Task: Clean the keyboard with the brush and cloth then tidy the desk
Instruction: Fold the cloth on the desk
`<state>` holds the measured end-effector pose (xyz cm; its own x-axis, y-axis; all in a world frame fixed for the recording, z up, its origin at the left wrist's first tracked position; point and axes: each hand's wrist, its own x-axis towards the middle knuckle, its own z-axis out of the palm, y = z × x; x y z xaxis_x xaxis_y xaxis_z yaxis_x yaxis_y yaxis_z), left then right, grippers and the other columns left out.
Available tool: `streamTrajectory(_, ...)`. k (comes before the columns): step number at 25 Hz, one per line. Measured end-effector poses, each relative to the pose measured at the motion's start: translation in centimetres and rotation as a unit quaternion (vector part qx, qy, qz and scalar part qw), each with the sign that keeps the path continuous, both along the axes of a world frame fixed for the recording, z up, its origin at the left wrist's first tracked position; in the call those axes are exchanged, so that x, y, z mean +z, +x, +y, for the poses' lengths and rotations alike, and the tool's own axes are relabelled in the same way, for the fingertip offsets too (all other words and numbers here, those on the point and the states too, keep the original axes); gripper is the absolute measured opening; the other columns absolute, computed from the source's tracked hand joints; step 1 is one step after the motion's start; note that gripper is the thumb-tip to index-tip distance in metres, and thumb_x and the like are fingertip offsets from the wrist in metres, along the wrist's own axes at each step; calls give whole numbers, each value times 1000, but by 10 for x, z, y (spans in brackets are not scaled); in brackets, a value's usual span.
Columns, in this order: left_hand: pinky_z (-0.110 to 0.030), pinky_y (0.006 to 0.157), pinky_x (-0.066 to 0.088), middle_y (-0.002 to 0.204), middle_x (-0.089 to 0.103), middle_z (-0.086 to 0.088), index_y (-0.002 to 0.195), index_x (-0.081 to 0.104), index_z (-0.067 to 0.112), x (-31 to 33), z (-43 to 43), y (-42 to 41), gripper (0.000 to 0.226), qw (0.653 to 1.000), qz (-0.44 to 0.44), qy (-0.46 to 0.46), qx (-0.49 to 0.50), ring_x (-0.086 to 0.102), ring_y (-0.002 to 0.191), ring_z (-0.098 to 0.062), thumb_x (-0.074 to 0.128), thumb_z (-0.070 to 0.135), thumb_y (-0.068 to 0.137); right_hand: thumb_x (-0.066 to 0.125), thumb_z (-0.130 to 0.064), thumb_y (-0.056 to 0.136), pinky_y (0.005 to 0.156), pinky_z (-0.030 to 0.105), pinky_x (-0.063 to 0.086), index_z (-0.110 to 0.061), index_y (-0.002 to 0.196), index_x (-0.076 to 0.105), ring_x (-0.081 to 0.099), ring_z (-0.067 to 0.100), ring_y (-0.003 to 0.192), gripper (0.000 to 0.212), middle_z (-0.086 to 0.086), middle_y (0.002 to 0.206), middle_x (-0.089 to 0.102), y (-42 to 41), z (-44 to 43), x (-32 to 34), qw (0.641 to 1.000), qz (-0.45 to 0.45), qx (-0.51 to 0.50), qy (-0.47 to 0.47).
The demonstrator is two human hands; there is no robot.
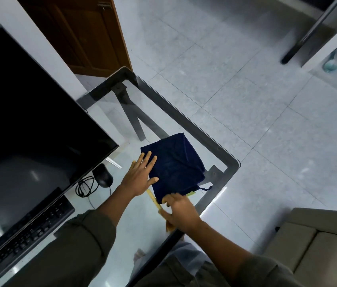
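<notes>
Our left hand (140, 177) lies flat, fingers straight, pressing on the folded dark blue cloth (175, 162). Our right hand (181, 210) curls at the cloth's near edge; whether it grips anything we cannot tell. The brush (152, 197) pokes out from under the cloth between our hands, near the corner of the glass desk (184, 119). The keyboard (28, 230) lies well to the left.

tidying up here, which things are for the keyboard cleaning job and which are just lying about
For the job: folded dark blue cloth; pale wooden brush; black keyboard.
Lying about: black corded mouse; black flat monitor.
</notes>
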<state>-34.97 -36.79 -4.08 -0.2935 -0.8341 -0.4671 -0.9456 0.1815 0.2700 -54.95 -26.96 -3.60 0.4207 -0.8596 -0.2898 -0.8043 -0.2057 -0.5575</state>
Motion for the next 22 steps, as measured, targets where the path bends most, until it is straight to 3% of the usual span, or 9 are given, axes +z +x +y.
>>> streamTrajectory(4, -48, 122, 12, 167, -6, -2, 158, 4, 26, -5, 15, 2, 77, 999, 25, -11, 34, -5, 154, -26, 45, 52, 99, 64, -28, 90, 87, 29, 55, -18, 115, 65, 62, 19, 95, 28, 2, 112, 66, 5, 18, 5, 994, 25, -33, 102)
streamTrajectory(7, -47, 122, 9, 167, -7, 0, 158, 4, 27, -5, 17, 8, 79, 998, 32, -9, 50, -5, 154, -25, 48, 52, 97, 70, -21, 79, 72, 31, 59, -16, 94, 69, 61, 19, 75, 15, 0, 90, 66, -9, 21, 21, 978, -90, -82, 170)
streamTrajectory(11, -47, 122, 9, 167, -8, 0, 158, 4, 26, -4, 20, -1, 81, 996, 47, -2, 80, -7, 153, -26, 53, 48, 96, 74, -12, 82, 57, 31, 59, -19, 88, 68, 63, 19, 63, 11, 2, 79, 66, -20, -3, 44, 914, -235, -291, 156)
streamTrajectory(14, -49, 121, 16, 167, 4, -4, 158, 14, 25, 0, 18, -8, 85, 991, 61, -12, 117, 4, 153, -29, 66, 40, 91, 71, -14, 89, 57, 26, 61, -20, 93, 64, 68, 18, 67, 10, 5, 85, 67, -12, -45, 46, 901, -210, -339, 173)
streamTrajectory(16, -50, 117, 28, 162, 24, -8, 154, 30, 22, 3, 16, -11, 83, 978, 90, -49, 181, 23, 149, -31, 75, 35, 85, 69, -18, 92, 61, 27, 62, -21, 97, 62, 68, 17, 72, 10, 4, 93, 65, -6, -66, 40, 909, -171, -332, 186)
streamTrajectory(19, -45, 99, 47, 140, 53, -12, 140, 50, 13, 7, 10, -15, 60, 900, 177, -99, 385, 52, 126, -31, 72, 29, 88, 65, -27, 94, 85, 28, 56, -23, 114, 59, 60, 15, 102, 22, -1, 119, 56, -8, -87, 29, 942, -77, -319, 70)
streamTrajectory(22, -41, 87, 49, 122, 65, -14, 132, 55, 7, 12, -4, -25, 49, 809, 216, -45, 544, 59, 115, -32, 66, 34, 92, 64, -29, 94, 102, 39, 47, -20, 134, 49, 44, 22, 127, 44, 4, 135, 47, -23, -112, 23, 943, -13, -331, 7)
